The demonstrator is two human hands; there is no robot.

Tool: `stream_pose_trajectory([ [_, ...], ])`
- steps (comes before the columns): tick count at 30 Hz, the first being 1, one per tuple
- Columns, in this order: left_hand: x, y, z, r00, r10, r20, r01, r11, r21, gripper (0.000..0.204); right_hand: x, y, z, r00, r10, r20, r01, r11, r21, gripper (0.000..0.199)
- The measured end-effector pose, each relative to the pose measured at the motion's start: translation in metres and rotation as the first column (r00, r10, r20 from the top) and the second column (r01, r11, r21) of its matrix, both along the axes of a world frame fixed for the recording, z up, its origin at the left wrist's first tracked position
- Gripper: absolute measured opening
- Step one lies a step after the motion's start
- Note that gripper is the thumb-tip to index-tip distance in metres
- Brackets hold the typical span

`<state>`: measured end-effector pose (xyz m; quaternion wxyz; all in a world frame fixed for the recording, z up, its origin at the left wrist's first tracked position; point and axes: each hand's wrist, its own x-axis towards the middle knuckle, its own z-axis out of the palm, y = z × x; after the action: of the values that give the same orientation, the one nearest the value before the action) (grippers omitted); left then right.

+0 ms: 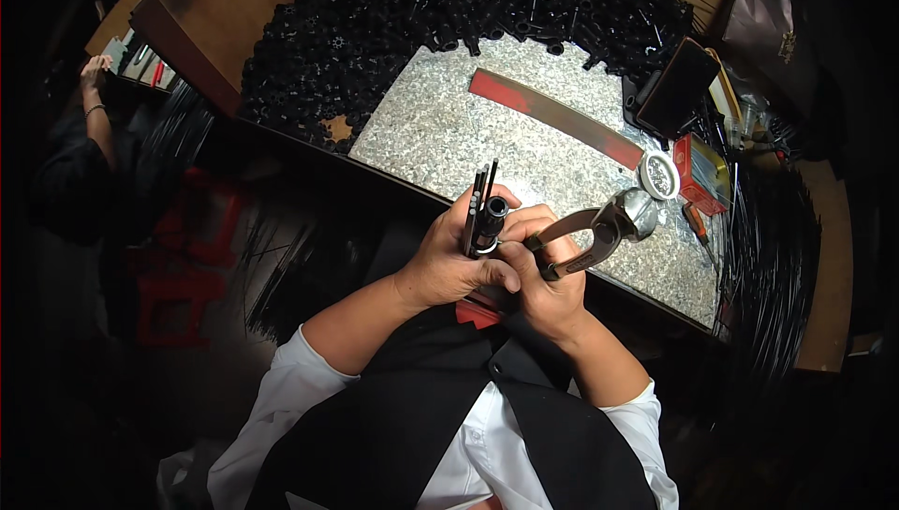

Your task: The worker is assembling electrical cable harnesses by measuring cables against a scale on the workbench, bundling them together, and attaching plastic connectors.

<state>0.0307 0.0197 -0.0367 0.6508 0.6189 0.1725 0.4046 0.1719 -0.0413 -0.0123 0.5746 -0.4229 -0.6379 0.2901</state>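
Close in front of my body, my left hand [448, 262] is wrapped round a black tubular part [492, 217], its hollow end facing up. Several thin black rods [474, 215] stand upright beside the tube in the same grip. My right hand [554, 296] holds a pair of pincers [599, 234] by the dark handles, with the metal jaws pointing up and right. The thumb and fingers of that hand meet the lower end of the tubular part, where a pale ring shows. What the right fingertips pinch there is hidden.
A heap of black plastic parts [375, 32] covers the far side of the speckled tabletop [421, 117]. A flat reddish bar [552, 118] lies near a white round dish [659, 177], a red box [700, 177] and a phone [681, 88]. Black rods [773, 276] hang at right. Another person's hand [96, 72] shows far left.
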Motion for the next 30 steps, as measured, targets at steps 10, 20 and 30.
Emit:
stream_pose_trajectory([
  [10,-0.002,0.001,0.0,0.999,-0.023,-0.024,0.023,1.0,0.018,0.074,-0.001,0.001,0.004,0.998,-0.029,0.056,0.026,0.999,0.047,0.005],
  [20,-0.038,0.015,0.001,0.965,-0.234,0.116,0.257,0.926,-0.277,0.104,0.004,-0.002,0.041,0.99,0.128,0.066,-0.08,0.869,-0.488,0.043],
  [30,-0.078,0.027,-0.014,0.969,-0.193,0.152,0.23,0.931,-0.285,0.079,0.015,-0.033,0.06,0.593,0.136,0.793,0.043,0.979,-0.201,0.086],
])
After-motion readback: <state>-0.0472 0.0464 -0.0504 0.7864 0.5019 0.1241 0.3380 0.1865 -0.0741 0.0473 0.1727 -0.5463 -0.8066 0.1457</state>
